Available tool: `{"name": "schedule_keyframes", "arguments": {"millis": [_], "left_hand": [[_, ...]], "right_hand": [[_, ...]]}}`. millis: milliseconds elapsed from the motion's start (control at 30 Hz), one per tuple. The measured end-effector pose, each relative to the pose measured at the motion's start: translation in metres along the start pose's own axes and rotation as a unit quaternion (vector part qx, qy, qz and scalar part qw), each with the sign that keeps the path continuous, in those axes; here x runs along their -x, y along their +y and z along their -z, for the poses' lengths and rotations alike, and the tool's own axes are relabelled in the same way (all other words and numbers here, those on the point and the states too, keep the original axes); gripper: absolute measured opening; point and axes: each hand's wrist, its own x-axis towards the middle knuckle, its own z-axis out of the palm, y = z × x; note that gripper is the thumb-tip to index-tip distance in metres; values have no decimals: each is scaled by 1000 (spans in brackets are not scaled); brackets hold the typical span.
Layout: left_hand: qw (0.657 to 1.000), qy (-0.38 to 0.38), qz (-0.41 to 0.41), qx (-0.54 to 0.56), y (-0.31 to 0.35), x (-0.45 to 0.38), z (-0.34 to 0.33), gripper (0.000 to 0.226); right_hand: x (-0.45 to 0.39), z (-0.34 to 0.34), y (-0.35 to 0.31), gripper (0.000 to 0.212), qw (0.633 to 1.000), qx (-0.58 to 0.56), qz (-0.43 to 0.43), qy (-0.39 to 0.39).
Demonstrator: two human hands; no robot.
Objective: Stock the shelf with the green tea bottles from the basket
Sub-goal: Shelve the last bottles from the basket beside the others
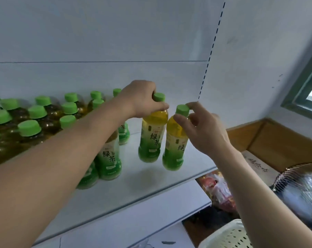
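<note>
Two green tea bottles stand upright side by side on the white shelf (151, 183). My left hand (142, 99) grips the left bottle (152, 136) around its neck, just under the green cap. My right hand (203, 129) holds the right bottle (174, 145) by its cap and neck with thumb and fingertips. Several more green-capped tea bottles (37, 119) are packed in rows on the shelf's left half, partly hidden behind my left forearm. The cream perforated basket (228, 235) shows at the bottom right edge; its inside is out of sight.
The shelf's right end borders a slotted upright (205, 68) and a white wall. Below right lie a wooden-edged surface (269, 140), a wire fan guard (298, 183), and red packaged goods (217, 190). Bare shelf surface lies in front of the two held bottles.
</note>
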Motion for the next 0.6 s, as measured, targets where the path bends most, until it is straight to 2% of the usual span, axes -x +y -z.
{"name": "schedule_keyframes", "arguments": {"millis": [133, 233, 467, 600], "left_hand": [[999, -5, 24, -41, -20, -9, 6, 45], [995, -16, 37, -96, -31, -16, 12, 43], [976, -40, 91, -195, -57, -17, 12, 44], [971, -46, 123, -201, -77, -15, 12, 47]], "right_hand": [[-14, -26, -3, 52, 999, -10, 36, -16], [-22, -43, -7, 60, 997, -28, 60, -29], [-34, -81, -16, 52, 991, -60, 90, -73], [-36, -98, -26, 64, 988, -67, 119, -68]]}}
